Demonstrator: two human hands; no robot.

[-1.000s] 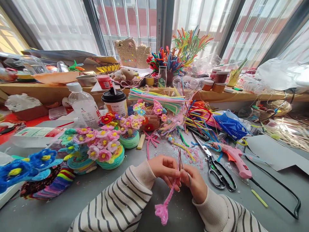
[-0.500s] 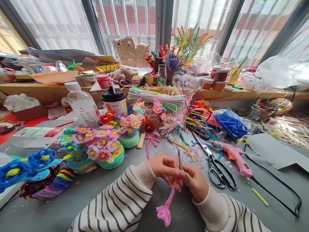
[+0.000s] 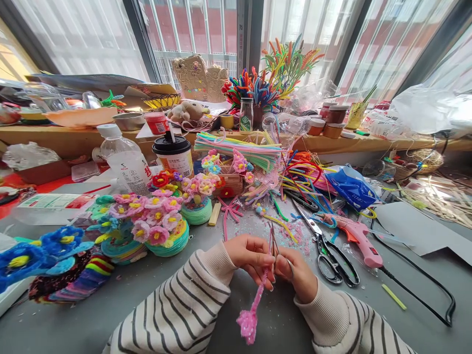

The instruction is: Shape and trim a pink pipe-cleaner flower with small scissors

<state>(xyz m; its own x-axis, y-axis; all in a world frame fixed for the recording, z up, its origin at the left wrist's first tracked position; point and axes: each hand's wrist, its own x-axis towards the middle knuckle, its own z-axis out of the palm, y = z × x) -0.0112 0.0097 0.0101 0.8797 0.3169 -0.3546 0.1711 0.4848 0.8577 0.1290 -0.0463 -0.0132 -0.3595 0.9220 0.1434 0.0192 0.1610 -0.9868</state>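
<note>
A pink fuzzy stem with a ruffled pink end (image 3: 248, 324) hangs down from my left hand (image 3: 254, 258), whose fingers pinch its upper part. My right hand (image 3: 297, 273) is closed round the handles of small thin scissors (image 3: 273, 241), with a finger loop showing at its fingers. The blades point up and away, close beside my left fingertips. Both hands are close together over the grey table (image 3: 273, 314). Pink fuzzy trimmings (image 3: 295, 233) lie scattered beyond them.
Large black-handled scissors (image 3: 328, 255) and a pink glue gun (image 3: 359, 238) with its cord lie at the right. Fuzzy flower pots (image 3: 169, 241), a bottle (image 3: 125, 162) and a lidded cup (image 3: 173, 155) stand at the left. Pipe cleaners (image 3: 239, 150) lie behind.
The view has shifted slightly. My right hand has moved a little, and the fingers of both hands have changed position slightly. The pink piece still hangs from my left hand.
</note>
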